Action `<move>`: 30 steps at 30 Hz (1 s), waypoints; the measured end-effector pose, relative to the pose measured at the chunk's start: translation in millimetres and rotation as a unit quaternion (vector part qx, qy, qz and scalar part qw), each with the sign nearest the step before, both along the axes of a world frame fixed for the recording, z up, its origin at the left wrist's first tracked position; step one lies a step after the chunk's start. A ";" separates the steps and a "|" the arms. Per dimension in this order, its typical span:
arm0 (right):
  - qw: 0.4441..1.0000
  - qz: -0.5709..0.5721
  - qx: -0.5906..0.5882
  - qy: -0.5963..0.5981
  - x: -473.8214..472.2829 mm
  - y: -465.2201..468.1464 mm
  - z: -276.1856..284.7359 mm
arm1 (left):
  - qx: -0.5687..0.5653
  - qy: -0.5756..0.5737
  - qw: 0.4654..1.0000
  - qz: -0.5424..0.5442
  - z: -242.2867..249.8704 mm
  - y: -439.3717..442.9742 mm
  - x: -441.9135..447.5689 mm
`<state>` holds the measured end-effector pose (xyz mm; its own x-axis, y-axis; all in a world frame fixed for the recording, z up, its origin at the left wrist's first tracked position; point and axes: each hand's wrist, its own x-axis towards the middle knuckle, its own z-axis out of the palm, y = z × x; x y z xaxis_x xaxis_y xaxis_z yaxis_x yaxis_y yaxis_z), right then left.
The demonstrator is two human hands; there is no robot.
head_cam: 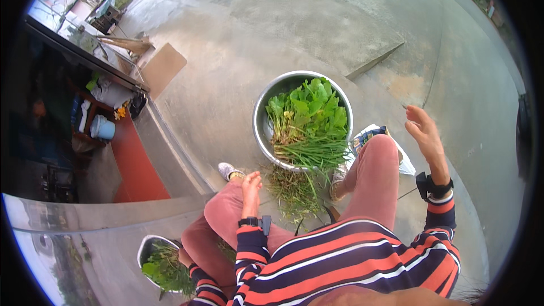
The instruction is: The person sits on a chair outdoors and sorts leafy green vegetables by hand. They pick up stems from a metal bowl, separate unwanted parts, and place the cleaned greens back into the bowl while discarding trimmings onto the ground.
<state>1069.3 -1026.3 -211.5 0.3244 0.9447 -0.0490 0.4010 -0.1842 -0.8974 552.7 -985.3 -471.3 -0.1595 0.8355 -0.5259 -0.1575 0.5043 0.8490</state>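
Observation:
A round metal basin [260,136] sits on the concrete before me. It holds leafy greens [312,102] with pale roots and a bunch of thin green stalks [316,153], perhaps chives, some hanging over the near rim. My left hand [251,188] is over my left knee, fingers loosely curled; whether something small is between them cannot be made out. Out to the right, my right hand [425,134] is raised away from the basin, thumb and fingers apart. A tiny sliver shows by its fingertip, too small to identify. Stalk trimmings [293,193] lie between my feet.
A white plastic bag [406,163] lies beyond my right knee. At left, a glossy panel [106,221] mirrors the basin and me. Through the doorway are a light blue bucket [103,128] and a red floor strip [136,165]. Cardboard [163,70] lies outside; a concrete ramp edge [376,60] rises ahead.

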 end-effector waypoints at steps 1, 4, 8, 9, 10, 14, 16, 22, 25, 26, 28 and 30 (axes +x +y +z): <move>0.999 0.032 0.012 0.042 -23.5 -8.6 33.3 | 0.015 -0.022 1.000 0.002 1.1 0.9 0.4; 0.981 0.141 0.013 0.133 -91.9 -17.0 93.6 | 0.023 -0.045 0.998 0.024 1.0 0.9 -0.1; 0.940 0.260 0.037 0.220 -160.6 20.3 81.3 | 0.038 -0.048 0.998 0.030 0.7 4.4 -0.6; 0.933 0.273 0.014 0.234 -173.2 39.3 63.4 | 0.027 -0.036 0.999 0.017 1.7 3.2 -0.1; 0.919 0.301 0.012 0.253 -185.7 61.4 39.9 | 0.024 -0.024 0.999 0.001 3.5 3.9 -1.4; 0.930 0.271 -0.129 0.213 -234.8 140.9 -89.6 | 0.053 0.101 0.990 -0.083 8.0 1.5 1.2; 0.943 0.262 -0.173 0.111 -238.7 157.1 -155.0 | 0.074 0.192 0.972 -0.114 7.8 -0.8 3.4; 0.940 0.166 -0.100 -0.281 -221.9 170.7 -281.7 | 0.064 0.161 0.978 -0.117 9.0 1.8 7.3; 0.910 0.162 -0.098 -0.370 -223.7 167.9 -295.0 | 0.043 0.131 0.983 -0.124 10.6 5.8 9.6; 0.911 0.164 -0.106 -0.364 -224.4 166.4 -294.1 | 0.055 0.133 0.981 -0.128 10.7 5.8 9.9; 0.925 0.138 -0.090 -0.342 -224.6 164.9 -288.7 | 0.077 0.155 0.976 -0.132 9.1 5.5 11.1; 0.941 0.117 -0.041 -0.314 -222.3 163.6 -280.1 | 0.102 0.144 0.977 -0.122 6.5 4.9 11.8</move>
